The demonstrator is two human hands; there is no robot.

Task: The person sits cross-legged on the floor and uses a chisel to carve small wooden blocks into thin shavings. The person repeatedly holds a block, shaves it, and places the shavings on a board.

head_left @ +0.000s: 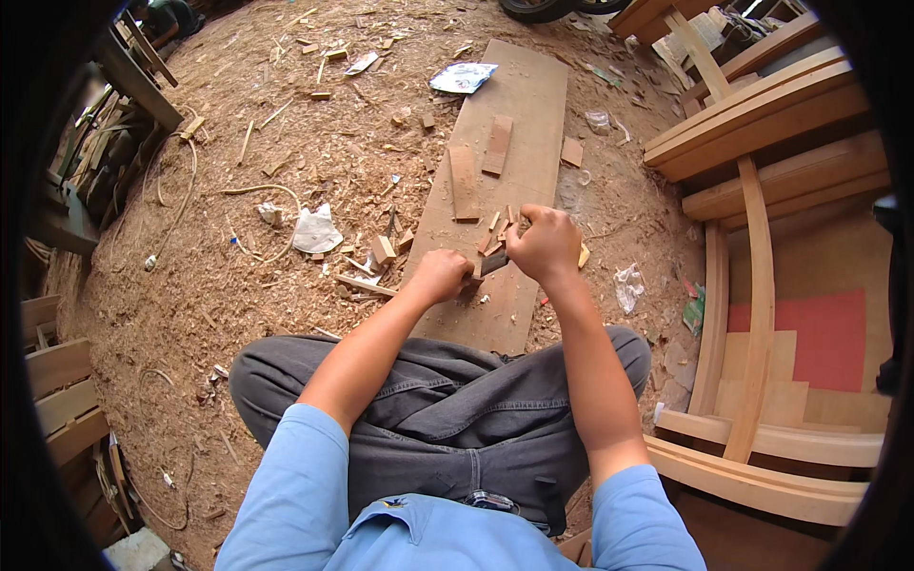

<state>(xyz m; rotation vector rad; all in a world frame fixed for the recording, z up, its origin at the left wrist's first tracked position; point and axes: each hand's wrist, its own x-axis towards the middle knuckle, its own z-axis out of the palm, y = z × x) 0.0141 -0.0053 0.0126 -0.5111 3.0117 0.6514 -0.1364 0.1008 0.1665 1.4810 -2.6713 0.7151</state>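
Floor (286, 114) = packed dirt under sawdust, w/ wood offcuts, chips and plastic scraps all over. Long flat board (519, 114) lies on it, running away from the viewer — a few short blocks on top. Right side: unfinished curved wooden frame (757, 285), pale timber, rails stacked behind it, red panel (809, 333) beneath. Left edge: stacked planks (57, 381) and a dark bench (133, 76) w/ sticks. Tyre (533, 8) at top. Loose cord (181, 190) on the ground. Even daylight — soft shadows.
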